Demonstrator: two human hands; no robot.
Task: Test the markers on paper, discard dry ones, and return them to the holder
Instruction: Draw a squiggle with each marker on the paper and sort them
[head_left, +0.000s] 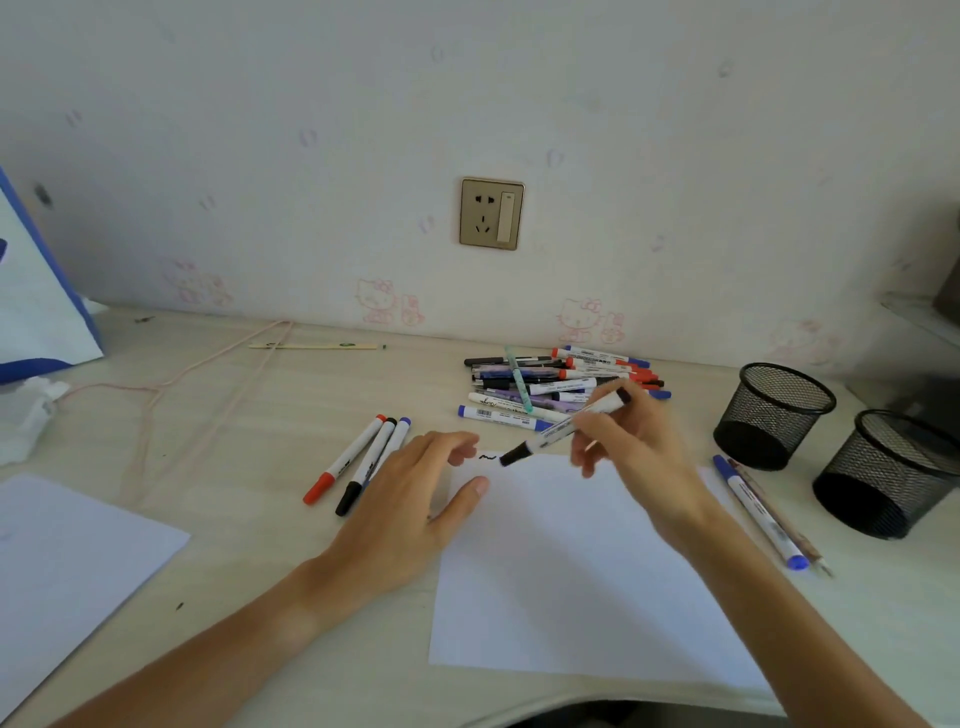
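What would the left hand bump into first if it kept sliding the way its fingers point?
Probably the black squiggle on the paper, then the marker's tip just past the left hand.

The pale wooden surface (249, 410) carries a white sheet (571, 571), another sheet (67, 551) at left, a marker pile (561, 384), three markers (358, 462) side by side, and two mesh holders (774, 415).

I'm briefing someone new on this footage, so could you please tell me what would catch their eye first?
Most striking is the right hand holding a black marker tip-down at the far edge of the white paper, beside a small black squiggle. The left hand rests flat on the paper's left edge. Behind lies a pile of pens, with two black mesh holders at the right.
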